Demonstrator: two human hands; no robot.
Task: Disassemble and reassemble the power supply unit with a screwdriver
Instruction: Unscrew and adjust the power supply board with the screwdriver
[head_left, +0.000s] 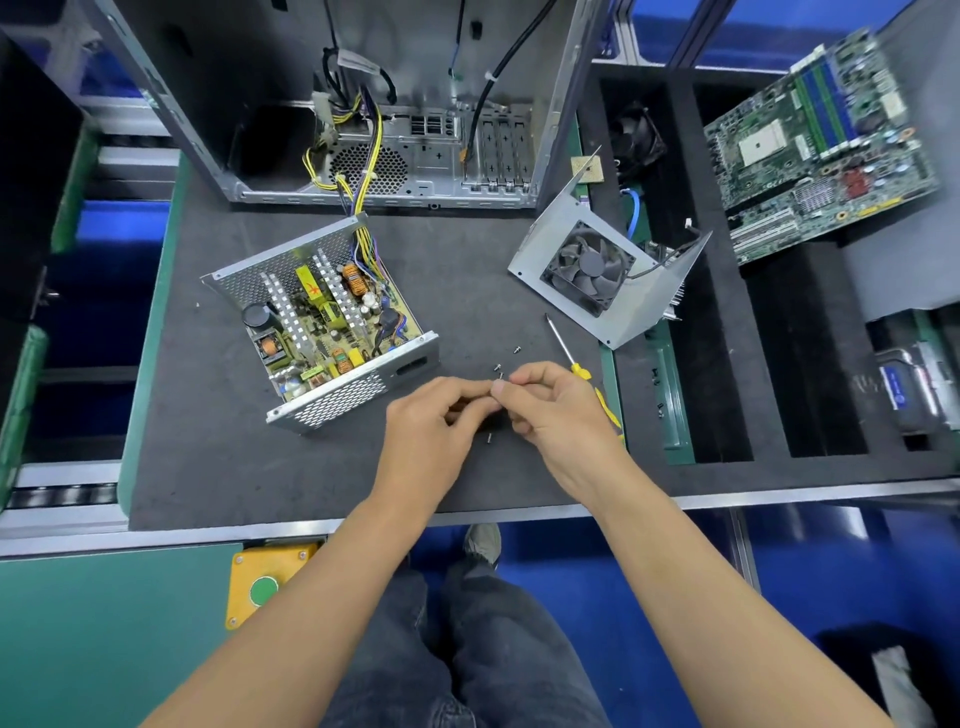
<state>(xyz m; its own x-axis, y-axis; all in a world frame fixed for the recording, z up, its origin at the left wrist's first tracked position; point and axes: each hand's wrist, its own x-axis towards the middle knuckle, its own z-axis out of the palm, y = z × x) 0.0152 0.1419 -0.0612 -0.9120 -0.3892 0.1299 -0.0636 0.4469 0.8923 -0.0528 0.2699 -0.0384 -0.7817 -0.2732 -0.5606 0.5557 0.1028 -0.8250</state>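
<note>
Dark foam matting (249, 467) covers the bench, with an open computer case (384, 104) standing at the back and a motherboard (821, 145) propped in the trays to the right. On the mat, the power supply unit (322, 322) lies opened, its circuit board and coils bare to the camera, its cable bundle running back into the case; it sits to the left of both hands and a little beyond them. Its removed cover with the fan (597, 275) lies apart, up and to the right. The left hand (436, 421) and the right hand (550, 410) meet at the fingertips in front of the person, fingers curled and pinching something small between them; it looks like a screw, though it is too small to be sure, and which hand truly has it I cannot tell. Loose screws (500, 370) lie on the mat just beyond the fingertips, another one just under the hands. The screwdriver (569, 358) lies ungripped just beside the right hand, its long axis running away from the person and leftward, tip far, yellow handle near, partly hidden behind that hand. So the right hand is the nearer one for taking the tool, while the left is nearer the unit, and the cover must cross from right to left before any screw goes home.
</note>
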